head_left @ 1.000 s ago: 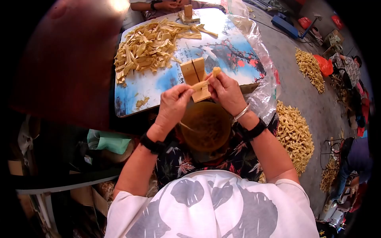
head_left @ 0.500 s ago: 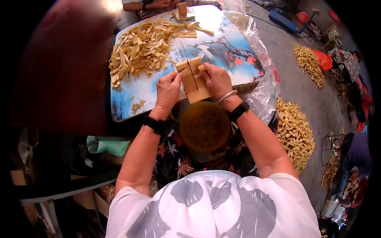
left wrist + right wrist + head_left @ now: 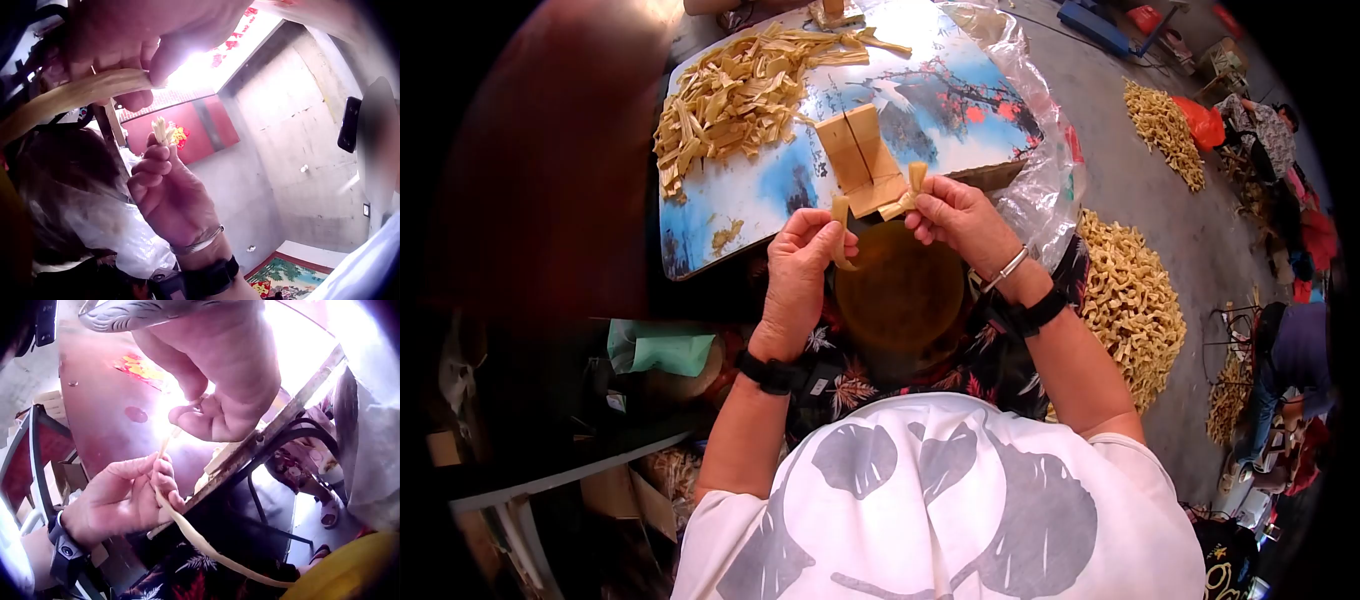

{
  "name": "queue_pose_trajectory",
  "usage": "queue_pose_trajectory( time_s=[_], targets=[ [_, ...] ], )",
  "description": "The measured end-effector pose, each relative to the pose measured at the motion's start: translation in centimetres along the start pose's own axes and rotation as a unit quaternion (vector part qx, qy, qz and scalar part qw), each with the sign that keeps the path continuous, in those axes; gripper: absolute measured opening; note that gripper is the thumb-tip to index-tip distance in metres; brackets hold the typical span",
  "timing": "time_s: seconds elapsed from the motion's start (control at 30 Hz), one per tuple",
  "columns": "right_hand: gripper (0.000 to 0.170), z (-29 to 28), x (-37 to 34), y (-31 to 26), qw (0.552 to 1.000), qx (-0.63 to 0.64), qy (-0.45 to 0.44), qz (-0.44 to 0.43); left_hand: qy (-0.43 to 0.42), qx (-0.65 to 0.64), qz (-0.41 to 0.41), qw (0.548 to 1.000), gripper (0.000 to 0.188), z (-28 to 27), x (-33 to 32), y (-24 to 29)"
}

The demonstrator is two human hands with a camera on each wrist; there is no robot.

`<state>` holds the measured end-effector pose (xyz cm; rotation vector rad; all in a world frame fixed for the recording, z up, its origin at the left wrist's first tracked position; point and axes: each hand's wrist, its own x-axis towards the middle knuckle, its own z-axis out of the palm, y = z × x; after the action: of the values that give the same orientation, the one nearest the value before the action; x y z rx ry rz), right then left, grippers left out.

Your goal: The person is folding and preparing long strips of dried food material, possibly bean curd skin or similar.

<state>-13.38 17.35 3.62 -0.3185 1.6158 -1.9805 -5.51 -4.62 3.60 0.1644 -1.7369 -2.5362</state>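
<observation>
Between the thumb and fingers of my left hand [image 3: 798,265] is a long, flat, pale yellow strip [image 3: 206,547], its lower end trailing toward the yellow basin in the right wrist view. My right hand [image 3: 962,220] pinches a short folded piece of similar strip [image 3: 917,178], its ends sticking up in a small bunch in the left wrist view. Both hands are held apart above the round yellow basin [image 3: 900,300], at the table's near edge. Just beyond them stands a wooden stand [image 3: 855,150] with a slot down its upright board.
A heap of loose yellow strips [image 3: 735,85] covers the far left of the painted table [image 3: 780,200]. Clear plastic sheeting [image 3: 1040,130] hangs off its right side. On the floor at right lies a large pile of short twisted pieces [image 3: 1135,310], with another pile [image 3: 1165,130] farther back.
Both hands came down to the wooden stand, then drew back toward the basin. They are now farther apart, each with a piece of strip. The head view has shifted slightly.
</observation>
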Motion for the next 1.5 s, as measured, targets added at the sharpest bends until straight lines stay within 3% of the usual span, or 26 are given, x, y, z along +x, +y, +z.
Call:
queue_pose_trajectory(
  time_s=[0.07,0.13,0.2,0.37,0.4,0.47,0.5,0.53,0.63,0.7,0.77,0.8,0.83,0.87,0.9,0.93,1.03,1.1,1.13,1.23,1.33,1.43,1.5],
  targets=[
    [0.024,0.8,-1.1,0.5,1.0,-0.004,0.004,0.012,0.006,0.014,0.003,1.0,0.009,0.6,-1.0,-0.4],
    [0.025,1.4,-1.8,1.4,0.983,-0.177,0.044,-0.02,0.012,0.01,-0.001,1.0,0.009,1.3,-1.9,-0.5],
    [0.028,2.5,-2.8,1.8,0.925,-0.356,0.104,-0.085,0.018,0.049,0.009,0.999,0.009,1.7,-2.5,-1.2],
    [0.022,5.4,-3.1,3.0,0.91,-0.317,0.11,-0.243,-0.01,0.137,0.008,0.991,0.01,2.5,-3.5,-2.7],
    [0.021,5.5,-3.2,3.3,0.905,-0.31,0.126,-0.262,0.017,0.249,0.089,0.964,0.015,2.2,-3.5,-3.3],
    [0.014,5.9,-3.7,3.4,0.876,-0.334,0.162,-0.307,0.067,0.113,-0.12,0.984,0.022,1.5,-4.1,-3.7],
    [0.012,6.1,-4.1,3.5,0.872,-0.343,0.149,-0.316,0.091,0.041,-0.221,0.97,0.026,1.2,-4.3,-3.8],
    [0.011,6.3,-4.8,3.8,0.867,-0.352,0.136,-0.325,0.053,-0.06,-0.333,0.939,0.033,0.8,-4.4,-3.7],
    [0.011,7.0,-7.2,4.9,0.868,-0.369,0.079,-0.322,0.028,-0.213,-0.356,0.909,0.024,2.5,-5.3,-3.8],
    [0.012,7.0,-8.5,5.7,0.877,-0.358,0.042,-0.318,-0.011,-0.12,-0.271,0.955,0.019,1.0,-4.9,-6.2],
    [0.012,6.5,-9.0,5.8,0.875,-0.353,0.081,-0.322,-0.007,-0.004,-0.21,0.978,0.017,2.0,-4.6,-6.1],
    [0.012,6.0,-8.8,5.8,0.863,-0.363,0.112,-0.333,-0.022,0.113,-0.177,0.977,0.018,1.9,-4.5,-6.1],
    [0.013,5.5,-8.5,5.8,0.849,-0.373,0.143,-0.346,-0.052,0.263,-0.059,0.962,0.019,1.8,-4.5,-6.0],
    [0.014,5.2,-8.0,6.1,0.828,-0.382,0.154,-0.381,-0.081,0.403,0.062,0.909,0.021,1.8,-4.6,-5.9],
    [0.014,5.3,-8.2,6.2,0.866,-0.34,0.161,-0.33,-0.108,0.527,0.18,0.823,0.022,2.1,-4.7,-5.5],
    [0.015,5.5,-8.2,6.3,0.899,-0.297,0.167,-0.277,-0.11,0.575,0.193,0.788,0.028,2.7,-5.0,-4.9],
    [0.018,5.4,-7.4,6.9,0.965,-0.152,0.187,-0.099,-0.093,0.585,0.293,0.751,0.025,3.4,-5.3,-3.8],
    [0.02,5.1,-7.1,6.7,0.979,-0.073,0.175,0.068,-0.077,0.599,0.309,0.735,0.024,3.8,-5.5,-3.8],
    [0.023,5.0,-6.5,7.7,0.982,-0.054,0.163,0.079,-0.069,0.605,0.317,0.727,0.024,3.9,-5.7,-3.8],
    [0.023,5.4,-6.4,8.0,0.977,-0.1,0.187,0.003,-0.051,0.616,0.269,0.739,0.025,3.7,-6.2,-4.2],
    [0.02,5.5,-7.0,6.9,0.98,-0.142,0.142,-0.003,-0.041,0.579,0.267,0.769,0.028,3.6,-6.0,-4.3],
    [0.02,5.5,-7.1,7.8,0.986,-0.113,0.118,-0.037,-0.039,0.533,0.257,0.805,0.032,3.3,-5.6,-4.5],
    [0.02,5.1,-7.1,8.0,0.995,-0.042,0.086,-0.002,-0.051,0.524,0.261,0.809,0.034,3.1,-5.7,-4.6]
  ],
)
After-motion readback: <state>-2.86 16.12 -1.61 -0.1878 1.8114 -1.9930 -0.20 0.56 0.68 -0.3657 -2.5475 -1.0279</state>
